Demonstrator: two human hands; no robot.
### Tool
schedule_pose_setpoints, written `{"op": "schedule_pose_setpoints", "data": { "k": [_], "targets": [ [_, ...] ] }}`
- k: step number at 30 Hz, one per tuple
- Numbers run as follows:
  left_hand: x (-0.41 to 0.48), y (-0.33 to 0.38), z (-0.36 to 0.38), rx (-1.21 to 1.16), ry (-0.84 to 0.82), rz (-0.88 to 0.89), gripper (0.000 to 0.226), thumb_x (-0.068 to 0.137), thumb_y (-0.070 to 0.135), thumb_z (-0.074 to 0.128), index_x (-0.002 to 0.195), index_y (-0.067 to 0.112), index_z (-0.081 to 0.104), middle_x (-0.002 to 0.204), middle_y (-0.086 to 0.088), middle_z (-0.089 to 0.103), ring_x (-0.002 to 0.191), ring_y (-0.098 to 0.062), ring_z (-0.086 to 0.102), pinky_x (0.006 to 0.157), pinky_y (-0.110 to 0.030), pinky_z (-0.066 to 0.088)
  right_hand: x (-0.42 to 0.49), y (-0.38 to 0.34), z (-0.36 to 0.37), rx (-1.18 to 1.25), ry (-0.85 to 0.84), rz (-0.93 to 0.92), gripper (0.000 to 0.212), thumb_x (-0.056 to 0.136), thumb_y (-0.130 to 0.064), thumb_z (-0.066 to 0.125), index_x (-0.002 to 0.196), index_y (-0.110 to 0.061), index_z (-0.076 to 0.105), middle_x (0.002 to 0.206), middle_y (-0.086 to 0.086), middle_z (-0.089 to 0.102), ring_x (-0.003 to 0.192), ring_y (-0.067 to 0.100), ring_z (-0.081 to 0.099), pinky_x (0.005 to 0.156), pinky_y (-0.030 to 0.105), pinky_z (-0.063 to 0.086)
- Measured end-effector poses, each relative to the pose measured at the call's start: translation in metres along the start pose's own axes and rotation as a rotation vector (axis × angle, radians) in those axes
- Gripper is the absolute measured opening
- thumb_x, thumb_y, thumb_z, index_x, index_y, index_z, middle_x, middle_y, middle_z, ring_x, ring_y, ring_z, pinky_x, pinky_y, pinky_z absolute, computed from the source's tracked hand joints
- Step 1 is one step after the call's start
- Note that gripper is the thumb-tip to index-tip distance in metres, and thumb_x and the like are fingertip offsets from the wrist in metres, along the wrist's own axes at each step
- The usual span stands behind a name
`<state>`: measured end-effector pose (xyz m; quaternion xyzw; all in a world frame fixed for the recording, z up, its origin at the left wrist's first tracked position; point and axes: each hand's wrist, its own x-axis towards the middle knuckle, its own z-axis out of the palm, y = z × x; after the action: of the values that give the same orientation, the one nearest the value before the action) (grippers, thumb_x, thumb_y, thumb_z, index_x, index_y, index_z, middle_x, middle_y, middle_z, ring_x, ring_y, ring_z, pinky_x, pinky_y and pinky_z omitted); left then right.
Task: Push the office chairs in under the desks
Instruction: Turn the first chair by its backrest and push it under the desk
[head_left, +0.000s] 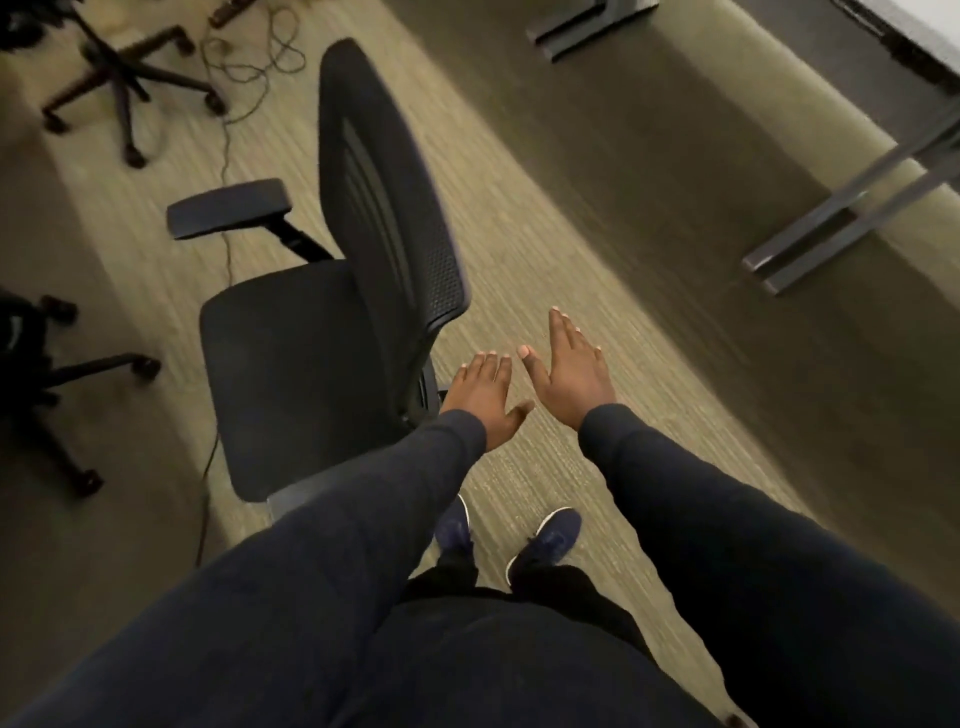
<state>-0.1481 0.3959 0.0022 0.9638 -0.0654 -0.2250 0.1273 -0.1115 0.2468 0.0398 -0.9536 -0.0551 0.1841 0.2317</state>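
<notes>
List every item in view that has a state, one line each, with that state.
Black office chair: out on the carpet, not under any desk, untouched.
Left hand: open, empty, beside the chair's backrest.
Right hand: open, empty, over the carpet.
Chair base top left: upright on its casters; seat out of frame.
Chair base at left edge: upright, mostly cut off.
Cable: loose on the floor.
Desk legs: standing, no chair between them.

A matt black mesh back (395, 208) and cloth seat (291, 374) are being shown on the office chair. The floor (597, 218) is being covered by rough, ribbed carpet.
</notes>
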Motion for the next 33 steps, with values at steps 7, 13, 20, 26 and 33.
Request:
{"op": "schedule_pose_setpoints", "data": {
  "k": [7, 13, 20, 26, 33],
  "targets": [
    [-0.064, -0.046, 0.018, -0.386, 0.132, -0.171, 0.046, 0.094, 0.057, 0.050, 0.122, 0.023, 0.063, 0.127, 0.000, 0.062, 0.111, -0.026, 0.062, 0.088, -0.038, 0.051, 0.011, -0.089, -0.023, 0.667, -0.015, -0.043, 0.048, 0.105, -0.047, 0.038, 0.124, -0.012, 0.063, 0.115, 0.008, 0.070, 0.104, 0.024, 0.068, 0.097, 0.048, 0.053],
    [-0.084, -0.077, 0.014, -0.693, 0.432, -0.492, 0.025, 0.096, 0.031, 0.052, 0.096, 0.010, 0.066, 0.097, -0.009, 0.063, 0.091, -0.031, 0.062, 0.079, -0.042, 0.052, 0.031, -0.144, -0.044, 0.822, 0.018, -0.108, 0.045, 0.092, -0.061, 0.052, 0.111, -0.021, 0.059, 0.099, 0.004, 0.068, 0.087, 0.020, 0.067, 0.081, 0.050, 0.056],
    [-0.045, -0.086, -0.033, -1.040, 0.708, -0.583, 0.040, 0.099, 0.034, 0.053, 0.130, 0.010, 0.056, 0.127, -0.011, 0.052, 0.115, -0.024, 0.054, 0.096, -0.023, 0.037, 0.063, -0.161, -0.039, 0.580, -0.038, -0.067, 0.051, 0.086, -0.038, 0.075, 0.126, -0.016, 0.052, 0.116, -0.001, 0.066, 0.102, 0.016, 0.066, 0.090, 0.038, 0.058],
    [0.005, -0.081, -0.093, -1.325, 0.668, -0.581, 0.070, 0.094, 0.055, 0.054, 0.152, 0.022, 0.033, 0.156, -0.008, 0.031, 0.140, -0.024, 0.035, 0.112, -0.032, 0.026, 0.064, -0.155, -0.026, 0.641, 0.025, -0.044, 0.033, 0.087, -0.030, 0.073, 0.111, -0.015, 0.056, 0.103, -0.002, 0.067, 0.092, 0.013, 0.068, 0.077, 0.031, 0.060],
    [0.050, -0.069, -0.119, -1.410, 0.472, -0.486, 0.066, 0.100, 0.052, 0.041, 0.157, 0.027, 0.018, 0.162, -0.013, 0.017, 0.149, -0.028, 0.021, 0.121, -0.048, 0.016, 0.060, -0.141, -0.019, 0.705, 0.074, -0.013, 0.026, 0.088, -0.028, 0.070, 0.106, -0.017, 0.055, 0.097, -0.005, 0.065, 0.087, 0.010, 0.067, 0.072, 0.029, 0.060]
  ]
}}
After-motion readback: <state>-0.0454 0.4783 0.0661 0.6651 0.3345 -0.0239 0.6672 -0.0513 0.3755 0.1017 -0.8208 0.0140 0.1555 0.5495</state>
